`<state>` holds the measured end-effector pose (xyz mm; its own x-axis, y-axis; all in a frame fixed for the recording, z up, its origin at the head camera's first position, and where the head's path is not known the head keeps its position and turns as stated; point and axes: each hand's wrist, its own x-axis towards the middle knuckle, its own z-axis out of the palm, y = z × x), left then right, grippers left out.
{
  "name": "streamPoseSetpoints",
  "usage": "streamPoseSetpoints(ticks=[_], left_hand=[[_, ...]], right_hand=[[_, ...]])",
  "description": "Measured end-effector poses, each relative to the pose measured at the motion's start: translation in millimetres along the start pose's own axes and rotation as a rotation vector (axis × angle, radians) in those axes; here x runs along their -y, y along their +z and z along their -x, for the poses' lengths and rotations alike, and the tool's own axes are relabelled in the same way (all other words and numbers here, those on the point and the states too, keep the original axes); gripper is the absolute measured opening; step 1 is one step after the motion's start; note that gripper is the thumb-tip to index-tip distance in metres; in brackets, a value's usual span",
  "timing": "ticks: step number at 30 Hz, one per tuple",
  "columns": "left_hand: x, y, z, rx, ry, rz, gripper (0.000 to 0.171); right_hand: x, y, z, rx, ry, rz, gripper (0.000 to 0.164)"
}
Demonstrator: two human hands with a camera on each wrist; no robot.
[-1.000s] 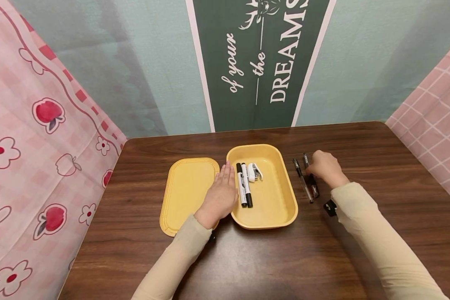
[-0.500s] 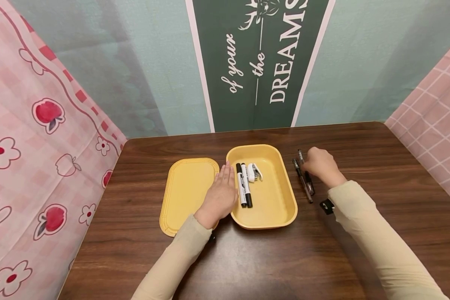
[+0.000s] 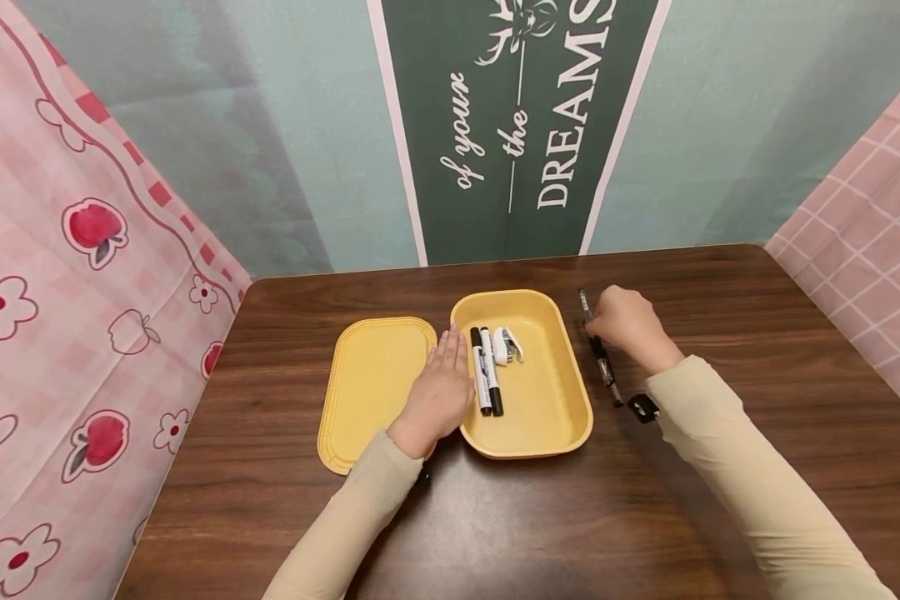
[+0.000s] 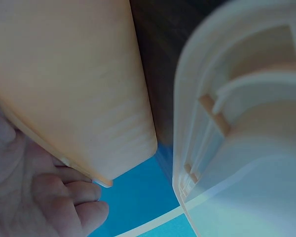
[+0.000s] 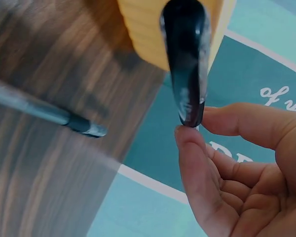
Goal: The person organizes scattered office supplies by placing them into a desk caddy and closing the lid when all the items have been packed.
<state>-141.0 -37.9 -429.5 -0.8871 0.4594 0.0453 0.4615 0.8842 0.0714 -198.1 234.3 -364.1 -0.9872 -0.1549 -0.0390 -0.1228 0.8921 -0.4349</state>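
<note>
Straight fingers of my left hand (image 3: pixel 438 390) rest against the left rim of a yellow box (image 3: pixel 583 404). In the left wrist view those fingers touch the rim beside the box wall (image 4: pixel 84 94). My right hand (image 3: pixel 632 328) pinches a black pen (image 5: pixel 185 61) between thumb and index finger, just right of the box. Another pen (image 5: pixel 49 111) lies on the table close to it; in the head view the two overlap. Inside the box sit two black-and-white markers (image 3: pixel 481 379) side by side and a small white stapler-like item (image 3: pixel 507 345).
The yellow lid (image 3: pixel 367 387) lies flat to the left of the box, partly behind my left hand. Under everything is a dark wood table (image 3: pixel 525 533). A printed cloth (image 3: pixel 315 133) hangs behind its far edge, with pink cloths at both sides.
My right hand has moved left and slightly away from me with the pinched pen, towards the box, bringing it over the other pen. The left hand has stayed on the rim.
</note>
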Motion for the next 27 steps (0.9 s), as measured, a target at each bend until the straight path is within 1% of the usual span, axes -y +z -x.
streamPoseSetpoints(ticks=[4,12,22,27], left_hand=[[3.2,-0.8,-1.6,-0.012,0.009,0.001,0.057],[6.9,-2.8,-4.6,0.000,0.014,-0.005,0.055],[7.0,-5.2,-4.2,-0.025,0.024,-0.001,0.056],[7.3,-6.2,-3.4,-0.020,0.026,0.007,0.057]], right_hand=[[11,-2,-1,-0.007,-0.012,-0.003,0.040],[37,-2,-4,-0.033,-0.044,0.007,0.040],[59,8,-12,0.000,-0.031,0.011,0.041],[72,17,-17,0.028,-0.013,0.033,0.042]])
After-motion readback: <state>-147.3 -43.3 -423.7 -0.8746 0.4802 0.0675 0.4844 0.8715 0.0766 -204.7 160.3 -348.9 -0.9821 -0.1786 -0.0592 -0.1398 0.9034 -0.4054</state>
